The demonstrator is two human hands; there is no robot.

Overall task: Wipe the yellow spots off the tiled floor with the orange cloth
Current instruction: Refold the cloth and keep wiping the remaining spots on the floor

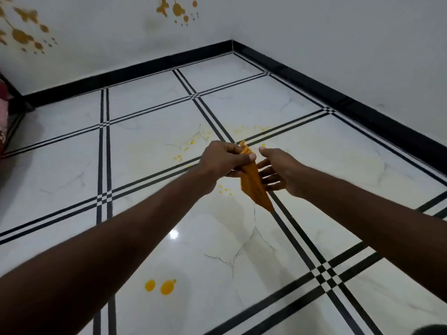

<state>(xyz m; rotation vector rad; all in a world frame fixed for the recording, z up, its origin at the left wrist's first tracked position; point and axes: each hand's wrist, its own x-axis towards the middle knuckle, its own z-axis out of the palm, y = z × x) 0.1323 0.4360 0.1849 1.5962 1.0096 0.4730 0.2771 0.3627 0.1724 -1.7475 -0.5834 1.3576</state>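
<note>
My left hand [221, 159] pinches the top of a folded orange cloth [255, 184], which hangs down in the air above the floor. My right hand [278, 171] is just to the right of the cloth, fingers spread and relaxed, some of them behind the hanging fabric. Two large yellow spots [160, 286] lie on the white tiled floor [150, 146] near me. Small yellow specks [179, 157] are scattered further off to the left of my hands, more specks [251, 128] lie beyond them, and a few specks [225, 189] lie under my left wrist.
White walls with a black skirting [338, 97] meet in a corner ahead. Gold floral decals [177, 8] mark the far wall. A red and pink fabric object [3, 117] stands at the left edge. Black double lines cross the tiles.
</note>
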